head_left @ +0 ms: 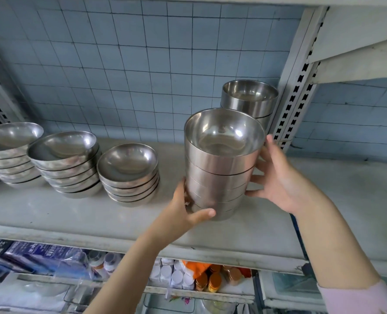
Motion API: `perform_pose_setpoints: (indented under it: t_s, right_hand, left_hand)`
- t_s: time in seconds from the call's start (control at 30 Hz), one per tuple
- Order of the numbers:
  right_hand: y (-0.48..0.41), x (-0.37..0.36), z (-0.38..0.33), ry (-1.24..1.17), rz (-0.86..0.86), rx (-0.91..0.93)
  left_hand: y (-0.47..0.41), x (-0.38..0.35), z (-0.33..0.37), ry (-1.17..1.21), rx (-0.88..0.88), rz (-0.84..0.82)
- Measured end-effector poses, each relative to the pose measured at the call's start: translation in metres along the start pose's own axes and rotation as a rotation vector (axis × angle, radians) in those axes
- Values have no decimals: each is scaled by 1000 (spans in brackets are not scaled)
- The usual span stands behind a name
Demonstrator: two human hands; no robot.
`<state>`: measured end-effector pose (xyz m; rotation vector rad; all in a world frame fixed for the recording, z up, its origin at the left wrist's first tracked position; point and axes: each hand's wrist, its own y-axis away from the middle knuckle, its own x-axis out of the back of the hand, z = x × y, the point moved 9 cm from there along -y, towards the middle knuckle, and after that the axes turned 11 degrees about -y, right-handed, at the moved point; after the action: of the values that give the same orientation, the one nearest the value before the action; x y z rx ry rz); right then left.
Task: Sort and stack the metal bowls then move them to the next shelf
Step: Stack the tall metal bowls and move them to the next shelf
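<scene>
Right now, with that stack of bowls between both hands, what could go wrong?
1. The stack of bowls is tall and shiny. The left hand grips only its base while the right hand just presses its side, so upper bowls might slide off if it tips.
2. The second stack and shelf post stand close behind, so swinging right could knock them.

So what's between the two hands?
A stack of metal bowls, held between the left hand and the right hand, seen in the head view.
</scene>
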<state>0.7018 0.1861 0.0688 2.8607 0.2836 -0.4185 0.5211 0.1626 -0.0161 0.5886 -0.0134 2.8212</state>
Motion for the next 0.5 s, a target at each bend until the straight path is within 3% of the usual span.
perform_pose_setpoints:
  t_s: [0.17,0.5]
  right_hand:
    - [-4,3,12,-91,82,-18]
    - [46,-18,30,-176,216,31]
  left_hand:
    - [-7,-2,-20,-109,40,11]
    - [32,19,-12,-119,-57,-60]
